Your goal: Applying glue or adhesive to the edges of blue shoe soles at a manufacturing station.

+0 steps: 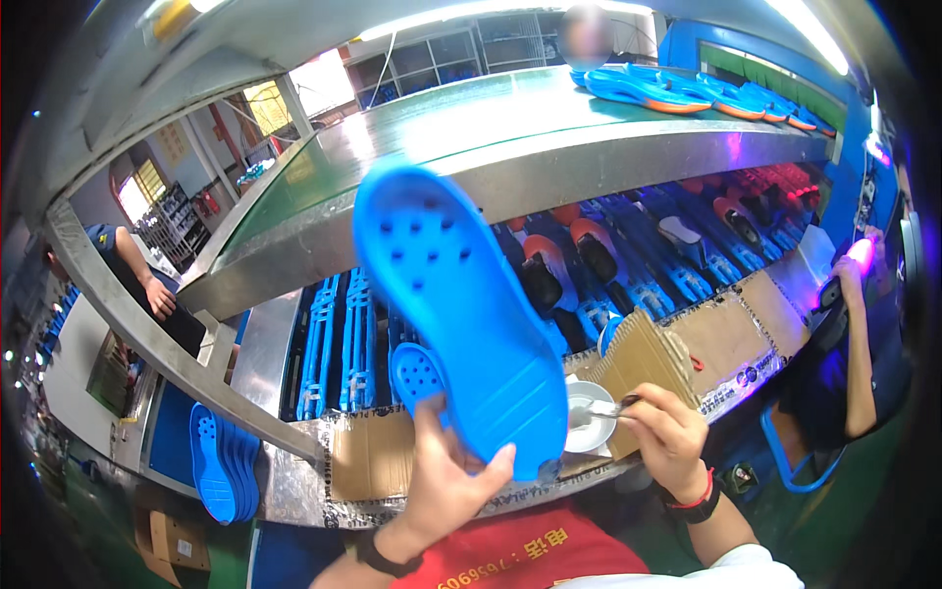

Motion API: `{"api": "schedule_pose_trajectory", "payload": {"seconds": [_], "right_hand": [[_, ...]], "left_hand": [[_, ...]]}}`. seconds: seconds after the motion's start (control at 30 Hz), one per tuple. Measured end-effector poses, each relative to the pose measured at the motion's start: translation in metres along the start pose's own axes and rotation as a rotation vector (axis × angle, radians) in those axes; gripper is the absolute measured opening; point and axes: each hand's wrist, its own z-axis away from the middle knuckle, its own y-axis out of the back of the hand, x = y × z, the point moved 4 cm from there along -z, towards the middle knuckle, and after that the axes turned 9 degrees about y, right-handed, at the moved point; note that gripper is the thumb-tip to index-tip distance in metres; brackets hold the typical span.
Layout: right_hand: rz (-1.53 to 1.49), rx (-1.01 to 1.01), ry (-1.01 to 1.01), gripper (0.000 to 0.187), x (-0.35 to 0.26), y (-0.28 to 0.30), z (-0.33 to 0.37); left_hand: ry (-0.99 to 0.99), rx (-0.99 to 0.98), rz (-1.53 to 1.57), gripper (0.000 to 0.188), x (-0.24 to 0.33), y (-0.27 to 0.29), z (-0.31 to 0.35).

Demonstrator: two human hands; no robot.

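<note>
A large blue shoe sole [471, 324] stands upright in front of me, its flat face showing several round holes in the upper part. My left hand [442, 481] is closed around its lower end, thumb on the face. Partly behind it is another blue piece with holes [417, 373]; whether I hold that too is unclear. My right hand [667, 437] pinches a small brush [608, 406] with a dark handle end and a silvery middle. Its tip reaches into a white bowl [595, 437] on the bench edge; the bristles do not show clearly.
Cardboard [368, 461] covers the bench edge, and a cardboard box [648, 373] stands beside the bowl. Beyond run blue racks [358, 344] with shoe parts. Finished-looking blue soles [648, 90] lie on the upper belt [471, 108]. Stacked soles [221, 466] stand left. Co-workers' arms [859, 334] show at both sides.
</note>
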Motion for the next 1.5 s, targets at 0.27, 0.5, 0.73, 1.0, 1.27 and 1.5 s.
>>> {"api": "schedule_pose_trajectory", "payload": {"seconds": [0.27,0.5,0.73,1.0,1.27,1.5], "right_hand": [[-0.032,-0.004,-0.066,0.02,0.0,0.012,0.0],[-0.075,-0.116,-0.095,0.02,-0.007,-0.022,0.022],[-0.163,-0.198,-0.102,0.016,-0.012,-0.048,0.035],[-0.188,-0.263,-0.128,0.012,-0.03,-0.063,0.035],[-0.176,-0.288,-0.138,0.01,-0.042,-0.056,0.038],[-0.192,-0.274,-0.13,0.012,-0.042,-0.056,0.045]], "left_hand": [[-0.156,-0.214,0.315,0.057,0.121,0.007,-0.216],[-0.59,0.248,-0.336,0.065,0.059,0.044,-0.147],[-0.341,1.423,-0.744,0.043,-0.081,0.287,0.09],[0.448,1.375,0.351,0.066,-0.178,0.468,0.245],[0.668,0.862,0.282,0.058,-0.169,0.433,0.196],[0.288,0.782,0.531,0.047,-0.17,0.312,0.212]]}}
